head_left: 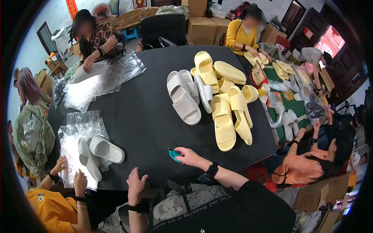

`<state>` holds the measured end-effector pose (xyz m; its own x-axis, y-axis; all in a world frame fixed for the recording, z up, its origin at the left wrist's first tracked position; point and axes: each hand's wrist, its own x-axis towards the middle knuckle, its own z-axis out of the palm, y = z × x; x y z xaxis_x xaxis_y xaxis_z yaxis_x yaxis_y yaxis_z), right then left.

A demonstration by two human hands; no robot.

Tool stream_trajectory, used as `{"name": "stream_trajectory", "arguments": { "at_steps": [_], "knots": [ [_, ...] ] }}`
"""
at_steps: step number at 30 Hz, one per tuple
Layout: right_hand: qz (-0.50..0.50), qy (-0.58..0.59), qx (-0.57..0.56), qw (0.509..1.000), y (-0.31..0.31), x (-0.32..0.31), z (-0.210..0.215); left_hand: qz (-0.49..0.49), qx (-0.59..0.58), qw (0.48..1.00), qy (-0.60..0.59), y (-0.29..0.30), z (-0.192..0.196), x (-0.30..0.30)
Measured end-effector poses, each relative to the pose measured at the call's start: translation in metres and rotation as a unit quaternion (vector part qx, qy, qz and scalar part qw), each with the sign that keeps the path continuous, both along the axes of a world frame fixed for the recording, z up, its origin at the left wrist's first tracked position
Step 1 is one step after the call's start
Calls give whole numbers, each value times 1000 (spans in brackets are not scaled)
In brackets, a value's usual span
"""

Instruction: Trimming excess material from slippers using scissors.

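Bench black. Slippers: yellow pile, off-white pair. Scissors teal-handled. Clear shiny plastic bags.

I see small scissors with teal handles in my right hand; the handles poke out to the left of my closed fingers, and the thin dark blades point up and to the left, low over the black desk near its front edge. My left hand rests at that front edge, fingers curled, with a small dark piece just beside it that I cannot make out.
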<state>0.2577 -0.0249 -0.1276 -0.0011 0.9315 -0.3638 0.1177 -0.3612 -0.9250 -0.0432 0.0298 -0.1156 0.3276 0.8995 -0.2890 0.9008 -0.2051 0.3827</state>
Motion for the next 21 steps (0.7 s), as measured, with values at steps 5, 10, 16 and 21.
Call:
{"name": "stream_trajectory", "arguments": {
  "at_steps": [5, 10, 16, 21],
  "knots": [
    [-19, -21, -33, 999, -13, 7, 4, -28, 10, 969, -244, 7, 106, 12],
    [2, -34, -58, 998, -18, 10, 8, -144, 80, 926, -339, -9, 232, 24],
    [6, -30, -32, 999, -18, 6, 11, -351, 196, 826, -395, -12, 322, 32],
    [-25, -24, -32, 999, -25, 14, 12, -409, 304, 759, -405, -13, 347, 32]
  ]
}}
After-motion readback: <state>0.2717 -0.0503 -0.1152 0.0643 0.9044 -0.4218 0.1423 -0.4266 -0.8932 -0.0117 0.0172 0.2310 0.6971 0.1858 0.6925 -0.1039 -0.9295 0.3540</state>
